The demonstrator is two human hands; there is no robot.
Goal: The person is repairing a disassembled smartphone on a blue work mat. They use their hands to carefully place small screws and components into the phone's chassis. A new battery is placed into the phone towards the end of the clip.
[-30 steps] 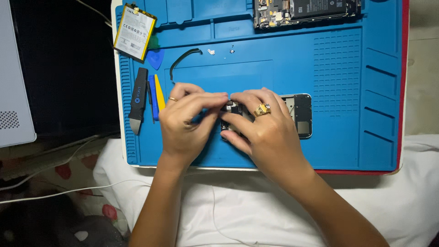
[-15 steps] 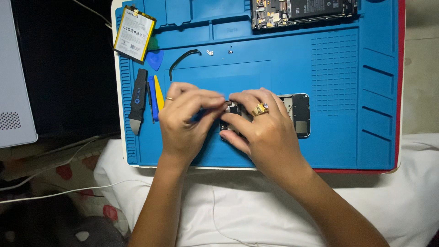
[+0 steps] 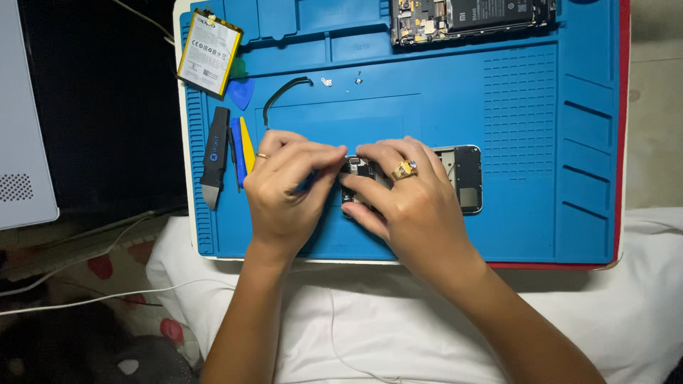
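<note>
Both hands bunched together mid-frame over an opened phone (image 3: pixel 459 178) lying flat on the blue work mat (image 3: pixel 526 107). Left hand (image 3: pixel 288 188) pinched shut around a slim blue tool, tip hidden at the phone's left end. Right hand (image 3: pixel 402 195), ring on one finger, pressing down and bracing the phone body. Looks like prying or unscrewing at that exposed end, mid-step. Next move probably calls for a steady brace and light pressure from the tool. Upper tray slots of the mat: a loose battery (image 3: pixel 208 52) upper left, a second stripped phone (image 3: pixel 469 18) top centre. Spare pry tools (image 3: pixel 228 153) parked left.
</note>
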